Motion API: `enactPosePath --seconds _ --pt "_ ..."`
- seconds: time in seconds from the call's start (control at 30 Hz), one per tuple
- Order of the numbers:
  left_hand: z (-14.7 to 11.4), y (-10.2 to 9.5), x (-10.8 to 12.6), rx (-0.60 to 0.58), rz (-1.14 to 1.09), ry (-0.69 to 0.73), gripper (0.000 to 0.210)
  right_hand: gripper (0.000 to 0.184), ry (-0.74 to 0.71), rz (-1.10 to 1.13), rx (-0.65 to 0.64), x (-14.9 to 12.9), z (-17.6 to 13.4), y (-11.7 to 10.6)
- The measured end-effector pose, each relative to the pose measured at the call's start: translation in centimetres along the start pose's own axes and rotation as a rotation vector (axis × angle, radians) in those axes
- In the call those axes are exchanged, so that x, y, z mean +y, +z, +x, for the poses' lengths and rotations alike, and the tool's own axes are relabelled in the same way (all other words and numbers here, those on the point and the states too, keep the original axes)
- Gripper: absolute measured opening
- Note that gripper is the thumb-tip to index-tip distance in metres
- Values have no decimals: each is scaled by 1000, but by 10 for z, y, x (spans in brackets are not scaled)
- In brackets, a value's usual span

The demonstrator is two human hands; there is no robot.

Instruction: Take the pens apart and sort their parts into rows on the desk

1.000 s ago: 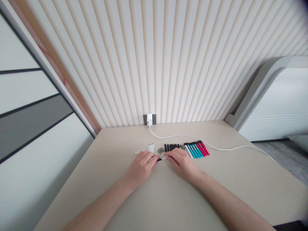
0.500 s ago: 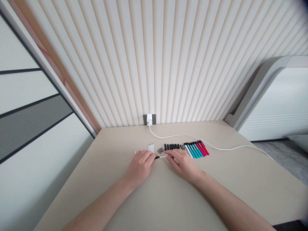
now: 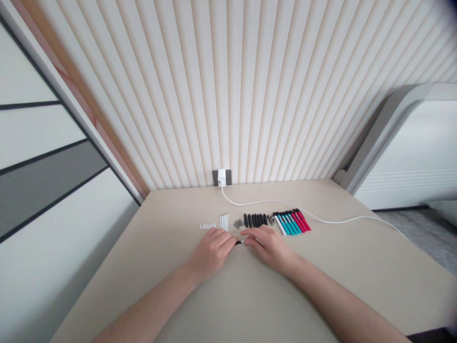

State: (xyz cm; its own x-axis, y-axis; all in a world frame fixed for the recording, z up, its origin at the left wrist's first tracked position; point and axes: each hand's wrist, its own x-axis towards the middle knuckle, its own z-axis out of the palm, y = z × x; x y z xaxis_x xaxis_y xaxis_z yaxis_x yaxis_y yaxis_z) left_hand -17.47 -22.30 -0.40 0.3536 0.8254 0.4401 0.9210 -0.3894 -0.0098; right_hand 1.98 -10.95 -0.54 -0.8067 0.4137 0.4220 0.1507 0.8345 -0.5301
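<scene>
My left hand point(image 3: 212, 252) is closed around a small black pen part point(image 3: 238, 242), whose end sticks out past the fingertips. From that end a short length of thin white pen refill point(image 3: 243, 241) reaches toward my right hand point(image 3: 269, 247). My right thumb and fingers pinch the refill's other end. Behind the hands lie loose pen parts in a row: small white pieces point(image 3: 207, 226), white refills point(image 3: 224, 221), little grey springs point(image 3: 238, 223), black pen grips point(image 3: 255, 220), small dark pieces point(image 3: 270, 219) and pen barrels in white, teal and red point(image 3: 293, 222).
A white charger point(image 3: 222, 177) is plugged in at the ribbed wall point(image 3: 228, 95). Its white cable point(image 3: 321, 221) runs across the beige table point(image 3: 171, 209) behind the parts and off to the right. A white cabinet point(image 3: 35, 190) stands on the left.
My hands have come closer together and slightly nearer to me. Less of the white refill shows between them, and the small white pieces behind my left hand are now uncovered.
</scene>
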Motion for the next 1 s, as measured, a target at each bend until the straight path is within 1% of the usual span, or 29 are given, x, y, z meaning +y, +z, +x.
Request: enactPosePath --seconds 0.13,0.23,0.37,0.43,0.53,0.6,0.63,0.7,0.8,0.9,1.0 --pt "0 1 0 -14 14 1 22 22 -11 -22 6 0 0 1" --pt "-1 -1 -1 -46 42 -35 25 23 -39 -38 15 -1 1 -2" --pt "0 -4 -2 -89 63 -44 39 22 -104 -101 -15 -3 3 -7" --pt "0 -5 -1 -81 60 -50 40 22 -82 -131 32 -2 5 -11" --pt "2 -7 -1 -79 58 -91 35 24 61 -223 184 7 7 -19" --pt "3 -9 -1 -88 64 -120 31 26 191 -369 228 17 7 -27" --pt "3 -9 -1 -91 67 -135 30 25 259 -460 219 22 7 -31" --pt "3 -10 -1 -93 65 -158 27 23 380 -609 162 33 5 -38" --pt "3 -9 0 -82 57 -175 20 22 511 -710 40 41 1 -43" --pt "3 -9 1 -58 58 -186 15 20 566 -722 -47 41 -1 -43" --pt "4 -9 2 -31 57 -184 13 15 587 -719 -68 37 -1 -40"
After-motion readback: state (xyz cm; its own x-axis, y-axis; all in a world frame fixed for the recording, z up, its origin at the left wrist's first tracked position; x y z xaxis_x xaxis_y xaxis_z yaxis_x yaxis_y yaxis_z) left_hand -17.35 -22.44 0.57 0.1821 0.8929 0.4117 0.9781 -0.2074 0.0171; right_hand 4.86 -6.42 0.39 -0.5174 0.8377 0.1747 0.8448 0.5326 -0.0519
